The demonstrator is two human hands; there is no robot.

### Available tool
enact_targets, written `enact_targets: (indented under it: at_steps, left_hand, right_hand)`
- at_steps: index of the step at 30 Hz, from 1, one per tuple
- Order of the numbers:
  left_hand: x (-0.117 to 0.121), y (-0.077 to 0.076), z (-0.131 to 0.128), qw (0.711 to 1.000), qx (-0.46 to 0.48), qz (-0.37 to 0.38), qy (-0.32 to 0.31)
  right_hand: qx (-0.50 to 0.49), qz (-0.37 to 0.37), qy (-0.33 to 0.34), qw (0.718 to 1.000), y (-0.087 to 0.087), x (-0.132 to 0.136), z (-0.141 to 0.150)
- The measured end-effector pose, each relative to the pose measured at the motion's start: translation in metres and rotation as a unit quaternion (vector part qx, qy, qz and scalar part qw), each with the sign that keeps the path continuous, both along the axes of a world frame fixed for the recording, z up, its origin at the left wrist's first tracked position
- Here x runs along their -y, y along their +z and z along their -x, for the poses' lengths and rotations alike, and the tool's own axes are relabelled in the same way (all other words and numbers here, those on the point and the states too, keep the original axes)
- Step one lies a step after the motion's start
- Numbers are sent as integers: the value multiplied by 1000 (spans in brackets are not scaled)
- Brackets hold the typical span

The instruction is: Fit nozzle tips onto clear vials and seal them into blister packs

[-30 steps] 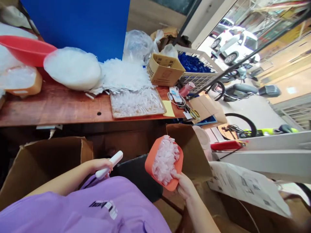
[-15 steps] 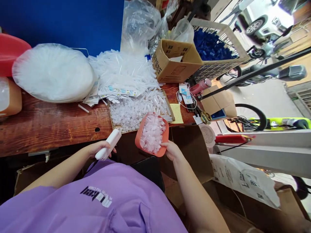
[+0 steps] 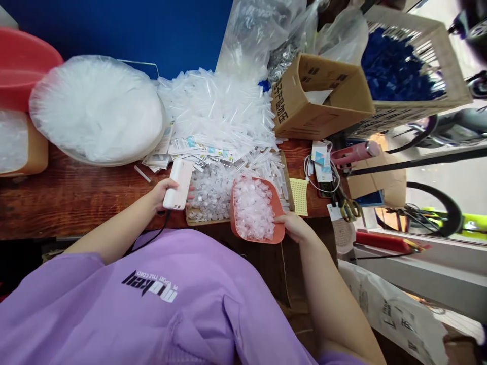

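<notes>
My left hand (image 3: 164, 195) is closed around a white power bank (image 3: 178, 185), which has a black cable running down from it toward my body. My right hand (image 3: 294, 226) grips the right rim of an orange plastic tub (image 3: 279, 232) full of small clear plastic pieces (image 3: 253, 208). The tub is at the table's front edge, over the near right part of a shallow cardboard tray (image 3: 205, 222). In that tray lie more small clear pieces (image 3: 213, 190) and clear plastic tubes (image 3: 274, 165). Behind it spreads a heap of clear tubes (image 3: 220, 109).
A plastic-covered white bundle (image 3: 99, 111) sits left on the wooden table (image 3: 83, 203), beside a red basin (image 3: 26, 66). To the right are a cardboard box (image 3: 323, 116), a crate of blue pieces (image 3: 422, 111), a pink bottle (image 3: 355, 152), scissors (image 3: 350, 209) and a yellow sticker sheet (image 3: 299, 195).
My left hand has raised the power bank from over my lap to the table by the tray, turning it more upright. The camera view has shifted; my right hand still holds the tub.
</notes>
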State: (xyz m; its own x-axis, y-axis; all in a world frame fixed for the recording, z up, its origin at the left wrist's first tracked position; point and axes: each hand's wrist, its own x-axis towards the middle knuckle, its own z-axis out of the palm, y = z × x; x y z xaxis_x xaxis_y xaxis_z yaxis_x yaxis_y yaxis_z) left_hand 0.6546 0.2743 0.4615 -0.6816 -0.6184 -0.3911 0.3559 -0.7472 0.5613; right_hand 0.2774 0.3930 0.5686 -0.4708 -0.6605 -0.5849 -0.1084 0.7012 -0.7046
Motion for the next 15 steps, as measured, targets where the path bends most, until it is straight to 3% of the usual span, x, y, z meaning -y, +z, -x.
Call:
enact_targets:
  at_steps: [3, 6, 11, 15]
  left_hand:
    - [42, 10, 23, 999, -15, 1, 39]
    - [69, 17, 39, 998, -20, 4, 65]
    - [90, 27, 47, 996, -10, 8, 92]
    - [99, 39, 52, 993, -12, 14, 116]
  right_hand:
    - [10, -14, 3, 1000, 7, 3, 2]
    - [19, -17, -4, 1000, 7, 6, 3]
    - [17, -7, -7, 1000, 8, 16, 6]
    - [-5, -13, 22, 1000, 18, 31, 12]
